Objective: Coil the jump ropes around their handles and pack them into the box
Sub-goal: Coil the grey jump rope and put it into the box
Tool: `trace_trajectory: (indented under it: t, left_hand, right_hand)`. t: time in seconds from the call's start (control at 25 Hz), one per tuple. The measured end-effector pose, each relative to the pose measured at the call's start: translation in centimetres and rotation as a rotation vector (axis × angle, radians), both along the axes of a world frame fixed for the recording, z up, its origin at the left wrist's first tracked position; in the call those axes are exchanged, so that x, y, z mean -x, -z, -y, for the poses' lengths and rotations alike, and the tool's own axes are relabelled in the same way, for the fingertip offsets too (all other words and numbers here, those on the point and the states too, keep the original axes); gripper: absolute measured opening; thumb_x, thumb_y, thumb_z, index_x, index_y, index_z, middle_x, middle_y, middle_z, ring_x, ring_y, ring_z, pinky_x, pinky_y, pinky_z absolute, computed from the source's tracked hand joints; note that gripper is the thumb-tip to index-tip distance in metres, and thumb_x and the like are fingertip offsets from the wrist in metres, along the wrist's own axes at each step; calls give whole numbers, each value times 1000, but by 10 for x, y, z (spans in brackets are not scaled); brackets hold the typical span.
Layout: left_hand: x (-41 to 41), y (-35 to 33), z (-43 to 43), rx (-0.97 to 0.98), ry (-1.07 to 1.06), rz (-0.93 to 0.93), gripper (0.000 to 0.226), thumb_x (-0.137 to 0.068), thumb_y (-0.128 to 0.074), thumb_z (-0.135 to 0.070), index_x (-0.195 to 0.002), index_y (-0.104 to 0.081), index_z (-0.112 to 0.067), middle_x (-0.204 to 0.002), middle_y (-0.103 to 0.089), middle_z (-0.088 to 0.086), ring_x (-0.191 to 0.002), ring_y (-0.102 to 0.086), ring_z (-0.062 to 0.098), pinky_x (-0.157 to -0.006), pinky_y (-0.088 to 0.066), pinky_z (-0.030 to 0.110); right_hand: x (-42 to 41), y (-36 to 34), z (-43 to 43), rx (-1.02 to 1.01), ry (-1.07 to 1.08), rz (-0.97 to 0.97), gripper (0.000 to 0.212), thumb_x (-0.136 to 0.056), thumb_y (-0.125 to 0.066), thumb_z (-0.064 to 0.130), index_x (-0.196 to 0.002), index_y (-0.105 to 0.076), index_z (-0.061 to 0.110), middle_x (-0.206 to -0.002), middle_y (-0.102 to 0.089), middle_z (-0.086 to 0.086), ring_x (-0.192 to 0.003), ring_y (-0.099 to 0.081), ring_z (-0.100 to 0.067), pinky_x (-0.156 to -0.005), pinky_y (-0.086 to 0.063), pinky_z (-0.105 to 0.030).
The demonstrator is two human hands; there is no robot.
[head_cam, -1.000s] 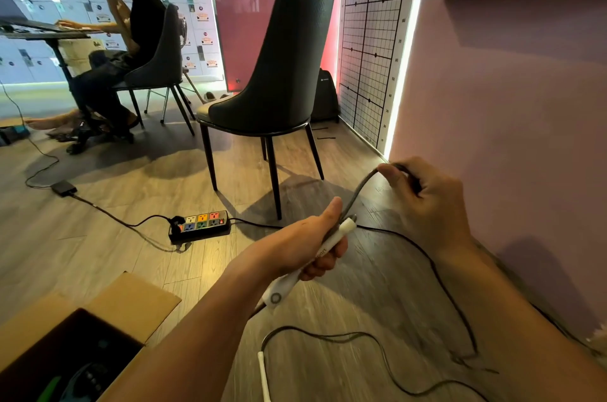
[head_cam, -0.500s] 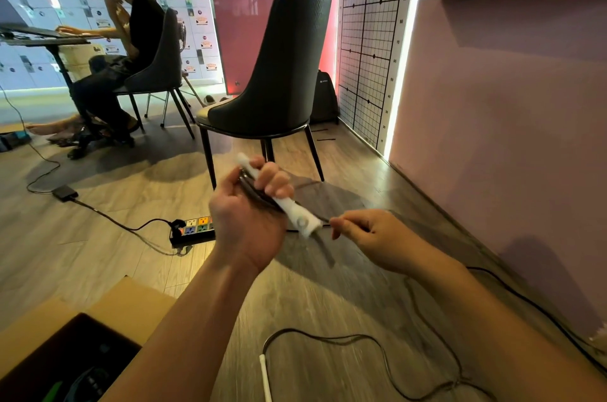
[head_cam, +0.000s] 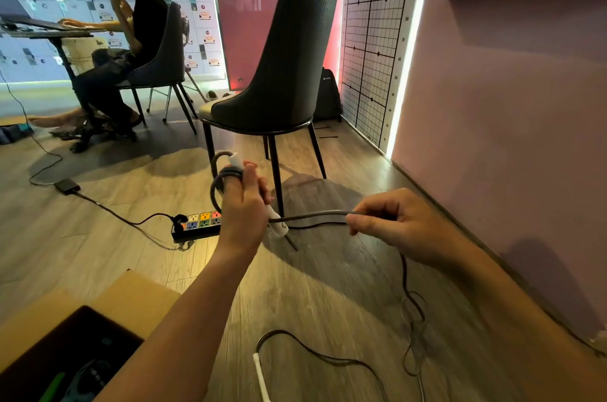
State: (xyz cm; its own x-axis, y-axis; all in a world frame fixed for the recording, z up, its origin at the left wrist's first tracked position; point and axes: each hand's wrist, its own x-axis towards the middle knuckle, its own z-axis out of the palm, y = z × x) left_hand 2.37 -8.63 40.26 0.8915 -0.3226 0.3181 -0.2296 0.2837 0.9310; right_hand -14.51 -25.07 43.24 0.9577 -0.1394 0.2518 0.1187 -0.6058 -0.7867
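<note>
the fingers of my left hand (head_cam: 244,207) curl round a smooth white plastic handle (head_cam: 237,161), with dark, rubbery rope (head_cam: 312,213) coiled near its top. my right hand (head_cam: 404,224) pinches the round cord taut. the other handle (head_cam: 261,375) lies on the wood-grain floor (head_cam: 328,286), near the open cardboard box (head_cam: 131,298).

The left forearm reaches forward from the lower left. The left hand (head_cam: 244,211) is raised, its back to the camera and its fingers curled round the white handle (head_cam: 279,226). The right forearm enters from the right. The right hand (head_cam: 397,224), level with the other and apart from it, pinches the rope (head_cam: 312,215), seemingly between thumb and forefinger.
</note>
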Motion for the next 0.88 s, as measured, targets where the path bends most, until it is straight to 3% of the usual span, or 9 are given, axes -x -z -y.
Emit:
trace_trajectory:
  t: [0.12, 0.28, 0.44, 0.64, 0.8, 0.88]
  left_hand:
    - [5, 2, 6, -290, 117, 67, 29, -107, -37, -31, -92, -54, -13, -74, -52, 3, -67, -50, 18, -63, -44, 29]
    - [23, 8, 12, -683, 559, 1, 45, -106, -28, -43, -99, -57, -9, -69, -50, 3, -60, -50, 17, -58, -46, 29]
    - [39, -5, 14, -626, 863, -63, 66, -102, -12, -58, -92, -57, -11, -61, -43, 0, -53, -41, 14, -55, -44, 25]
    - [48, -17, 12, -655, 1013, -128, 58, -101, -22, -58, -81, -56, -15, -57, -36, -2, -48, -34, 13, -52, -38, 25]
    - [49, -19, 10, -610, 1085, -211, 48, -100, -32, -55, -74, -48, -18, -53, -30, -4, -43, -28, 10, -47, -32, 22]
    - [48, -18, 9, -370, 1209, -340, 44, -101, -34, -51, -74, -47, -19, -52, -28, -6, -41, -24, 8, -43, -30, 20]
  right_hand:
    - [2, -6, -10, -4, 9, 93, 29, -92, -56, 37, -91, -75, 16, -64, -62, 2, -56, -54, -10, -56, -47, -18]
    - [-4, 0, -4, 43, 206, 266, 27, -97, -54, 31, -96, -74, 14, -57, -56, 13, -49, -45, -3, -50, -37, -13]
    - [-9, 9, 13, 58, 402, 360, 19, -98, -57, 32, -96, -73, 23, -68, -64, 18, -61, -56, -4, -55, -43, -16]
    - [-12, 15, 19, 25, 446, 366, 22, -92, -55, 50, -94, -69, 34, -80, -70, 8, -76, -64, -12, -67, -53, -30]
    - [-16, 18, 13, 4, 441, 381, 22, -89, -55, 54, -89, -67, 36, -74, -67, 6, -68, -61, -12, -60, -49, -26]
    - [-19, 21, 13, -20, 444, 318, 29, -89, -54, 56, -84, -68, 31, -61, -60, 11, -54, -51, -7, -49, -40, -20]
